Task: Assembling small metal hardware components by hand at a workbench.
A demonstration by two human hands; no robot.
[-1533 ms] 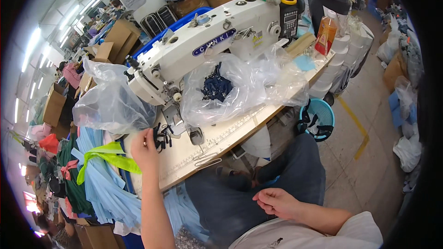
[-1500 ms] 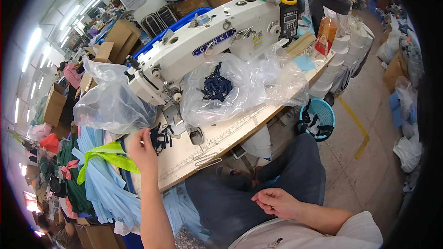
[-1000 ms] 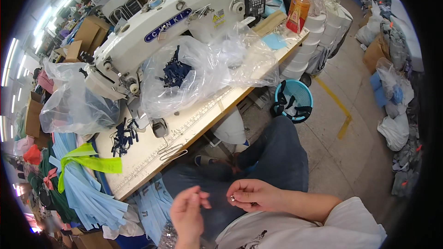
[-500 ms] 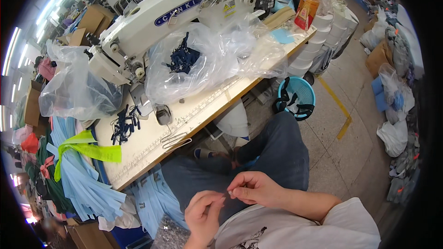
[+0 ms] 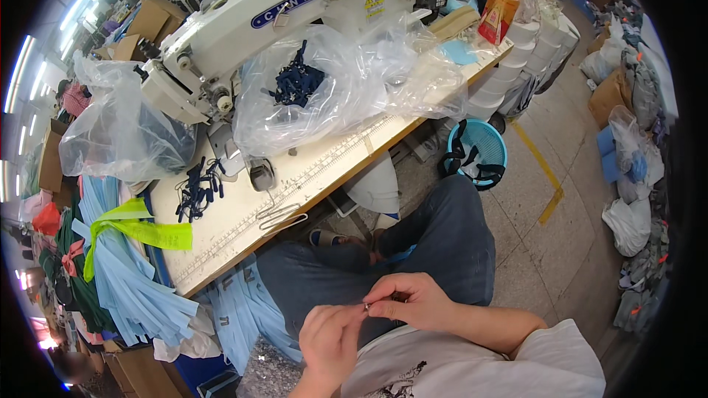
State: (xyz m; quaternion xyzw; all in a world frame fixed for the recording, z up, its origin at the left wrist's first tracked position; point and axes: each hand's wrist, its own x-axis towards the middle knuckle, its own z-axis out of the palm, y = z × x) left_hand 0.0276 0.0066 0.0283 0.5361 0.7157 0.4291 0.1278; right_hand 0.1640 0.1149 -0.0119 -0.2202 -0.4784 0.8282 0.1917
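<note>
**Small pinched item, held at the lap**

Left hand: fingers curled, tips meeting the right hand, which pinches a tiny piece, too small to identify, above the lap. Best handled close, grip steady.

Table edge lies well ahead; dark blue strips upon it. Open floor to the right, beside the blue basket.

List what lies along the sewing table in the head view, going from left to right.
Yellow-green strip → loose dark blue pieces → clear bag of dark blue pieces → light blue cloth → orange bottle.
</note>
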